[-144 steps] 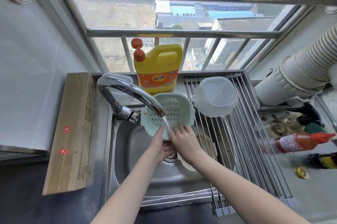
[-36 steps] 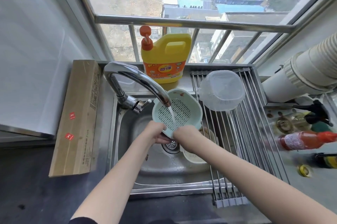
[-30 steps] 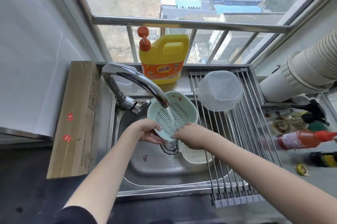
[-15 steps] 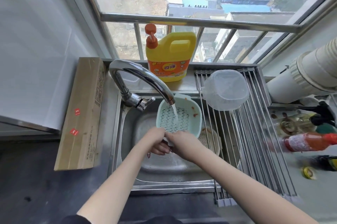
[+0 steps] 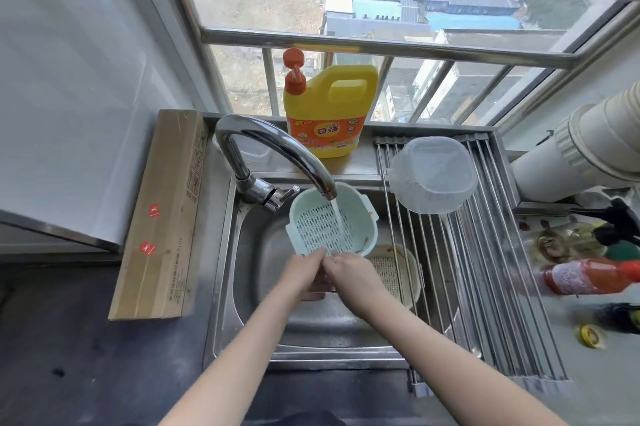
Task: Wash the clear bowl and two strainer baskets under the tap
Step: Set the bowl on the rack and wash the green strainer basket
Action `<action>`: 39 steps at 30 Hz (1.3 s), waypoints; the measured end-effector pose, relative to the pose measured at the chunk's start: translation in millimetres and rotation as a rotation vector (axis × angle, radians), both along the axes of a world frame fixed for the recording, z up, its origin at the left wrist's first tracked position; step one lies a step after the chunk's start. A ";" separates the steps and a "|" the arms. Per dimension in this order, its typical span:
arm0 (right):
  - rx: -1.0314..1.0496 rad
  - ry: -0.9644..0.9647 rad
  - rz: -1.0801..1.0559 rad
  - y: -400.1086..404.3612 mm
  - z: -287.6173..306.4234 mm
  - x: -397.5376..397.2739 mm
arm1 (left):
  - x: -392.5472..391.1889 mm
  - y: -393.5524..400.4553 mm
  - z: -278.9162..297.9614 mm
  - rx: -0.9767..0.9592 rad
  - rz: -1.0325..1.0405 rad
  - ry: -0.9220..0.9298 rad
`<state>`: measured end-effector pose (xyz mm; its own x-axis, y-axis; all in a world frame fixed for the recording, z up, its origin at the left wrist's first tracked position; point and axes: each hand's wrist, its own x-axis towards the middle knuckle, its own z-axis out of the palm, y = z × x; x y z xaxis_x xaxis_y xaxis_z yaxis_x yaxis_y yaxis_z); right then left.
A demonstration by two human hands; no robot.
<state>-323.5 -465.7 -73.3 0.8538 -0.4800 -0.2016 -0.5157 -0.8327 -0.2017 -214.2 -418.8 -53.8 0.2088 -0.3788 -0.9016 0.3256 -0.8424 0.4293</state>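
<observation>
Gripping the green basket (image 5: 329, 223) by its near rim with both hands, right over the sink (image 5: 249, 263). Tilting it up toward the camera, perforated bottom facing back, open mouth taking the stream from the tap (image 5: 277, 155). Water striking the mesh just right of centre, at about 1 o'clock from the knuckles. Left hand (image 5: 304, 275) curling around the rim at the basket's 6 o'clock, fingers closed underneath, thumb side on top. Right hand (image 5: 349, 273) pinching the same rim just beside it, fingertips pressed together on the edge, the two hands touching. Basket body sitting wholly beyond the fingers, toward 12 o'clock, nothing but the lower lip between them. Orange flecks clinging to the inner right wall.

Resting low in the sink at 3 o'clock from the right hand: the beige basket (image 5: 394, 273), mouth up, reddish smears along its rim, partly tucked under the rack (image 5: 485, 287). Sitting upside down on the far end of that rack, at 2 o'clock: the clear bowl (image 5: 433, 176), well apart from both hands. Standing on the ledge behind the tap, at 12 o'clock: a yellow soap jug (image 5: 329, 114). Lying left of the sink, at 9 o'clock: a long cardboard box (image 5: 162, 217).
</observation>
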 end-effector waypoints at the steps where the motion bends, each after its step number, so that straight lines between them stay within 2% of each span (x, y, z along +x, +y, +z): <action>1: 0.019 -0.004 -0.016 4.4 -5.0 1.4 | -3.2 0.0 -3.9 -0.022 0.107 0.026; 3: 0.124 -0.042 -0.059 8.0 -17.1 2.8 | -5.0 -4.7 -11.3 -0.045 0.186 -0.064; 5: 0.239 -0.088 -0.096 3.5 -12.5 4.6 | -0.4 -8.4 -24.9 -0.048 0.135 -0.261; 6: 0.231 -0.096 -0.072 -0.9 -10.9 3.3 | 3.5 -9.7 -30.5 -0.052 0.090 -0.358; 9: -0.069 -0.046 -0.011 -23.2 -8.3 -12.1 | 16.5 -15.7 -20.5 -0.139 0.065 -0.482; 12: -0.188 0.038 -0.157 -44.8 -3.8 -35.2 | 27.1 -23.7 -19.2 -0.185 0.013 -0.526; 16: -0.200 0.070 -0.151 -56.8 -1.8 -36.3 | 30.5 -36.2 -37.9 -0.226 0.011 -0.469; 19: -0.095 0.053 -0.133 -54.5 -4.7 -21.9 | 29.6 -41.8 -30.4 -0.277 0.025 -0.466; 24: -0.148 0.082 -0.342 -52.2 -8.9 4.9 | 23.1 -42.2 -20.4 -0.313 0.002 -0.505; 25: -0.134 0.076 -0.341 -47.4 -6.7 11.7 | 20.2 -41.2 -7.0 -0.315 0.012 -0.497; 28: 0.276 0.073 -0.266 -22.2 2.2 28.5 | 15.7 -36.0 9.2 -0.270 -0.030 -0.563; 29: 0.294 0.067 -0.234 -19.4 2.1 28.8 | 16.0 -31.9 6.4 -0.263 -0.019 -0.591; 32: -0.070 0.214 -0.178 -29.2 -8.9 8.7 | 17.7 -17.9 -6.9 -0.276 0.020 -0.534; 34: -0.184 0.333 -0.225 -32.4 -8.3 -2.9 | 17.4 -10.2 -13.7 -0.253 -0.005 -0.536; 35: -0.177 0.333 -0.230 -28.2 -9.2 -2.7 | 16.1 -9.0 -12.6 -0.248 -0.012 -0.546; 36: -0.094 0.309 -0.197 -21.2 -10.7 0.5 | 14.3 -8.5 -9.7 -0.240 -0.025 -0.571; 38: 0.269 0.242 -0.111 -4.5 -4.9 8.0 | 10.7 -7.1 -7.1 -0.196 -0.094 -0.640; 39: 0.384 0.251 -0.059 -1.6 -1.3 7.2 | 10.1 -5.5 -6.3 -0.168 -0.115 -0.670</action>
